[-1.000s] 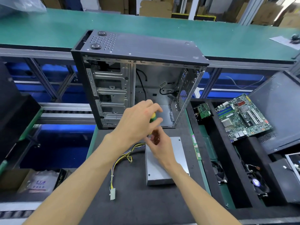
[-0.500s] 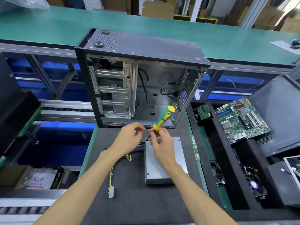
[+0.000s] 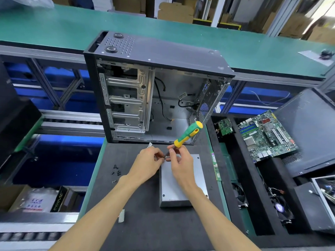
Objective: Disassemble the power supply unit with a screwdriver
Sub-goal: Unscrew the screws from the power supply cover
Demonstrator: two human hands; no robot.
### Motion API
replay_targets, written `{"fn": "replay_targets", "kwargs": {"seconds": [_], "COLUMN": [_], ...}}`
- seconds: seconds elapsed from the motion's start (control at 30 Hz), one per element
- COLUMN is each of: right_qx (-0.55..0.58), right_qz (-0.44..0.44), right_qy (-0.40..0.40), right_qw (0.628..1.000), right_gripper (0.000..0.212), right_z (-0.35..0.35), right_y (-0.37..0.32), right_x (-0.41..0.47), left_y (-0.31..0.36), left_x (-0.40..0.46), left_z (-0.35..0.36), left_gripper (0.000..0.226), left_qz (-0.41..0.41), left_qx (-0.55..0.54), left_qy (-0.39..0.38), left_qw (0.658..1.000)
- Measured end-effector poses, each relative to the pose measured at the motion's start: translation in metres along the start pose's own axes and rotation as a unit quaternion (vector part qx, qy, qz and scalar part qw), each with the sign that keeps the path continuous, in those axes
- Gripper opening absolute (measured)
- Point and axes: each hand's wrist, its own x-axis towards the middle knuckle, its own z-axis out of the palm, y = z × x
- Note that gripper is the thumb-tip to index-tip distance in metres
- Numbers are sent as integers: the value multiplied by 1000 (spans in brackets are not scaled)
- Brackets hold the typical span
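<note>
Two bare forearms are seen, each ending in an ungloved hand, left hand [image 3: 147, 161] and right hand [image 3: 181, 163], with no sleeves, rings or watch visible.

— That box under the right hand [image 3: 181, 166]?
— The power supply unit [image 3: 183, 187]: bare grey sheet metal, smooth, dull sheen.
— And the screwdriver [image 3: 188, 134] it holds?
— Glossy green-and-yellow plastic handle (rubbery-looking, perhaps).
— Beneath both hands?
— A matt black mat [image 3: 145, 223], finely rough. Beyond them, the computer case [image 3: 163, 57]: matt dark painted metal outside, shiny bare steel inside.
</note>
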Motion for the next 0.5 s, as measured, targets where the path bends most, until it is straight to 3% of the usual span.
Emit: {"fn": "replay_targets", "kwargs": {"seconds": [0.2,0.37,0.5], "right_qx": [63,91,105], "right_qz": [22,44,62], "right_qy": [33,27,6], "right_qw": [997,995,992], "right_gripper": [14,12,6], "right_z": [-1,1,5], "right_y": [-12,-18,-18], "right_x": [-1,-5,-12], "left_y": [-6,-16,-23], "left_x": [0,-17,-39], "left_z": [-11,-24,-7], "left_gripper": [19,15,8], "left_qz": [-27,-52,-59], "left_qx": [-9,92,165], "left_qy": [-4,-170,-226], "left_qw": [1000,980,958]}}
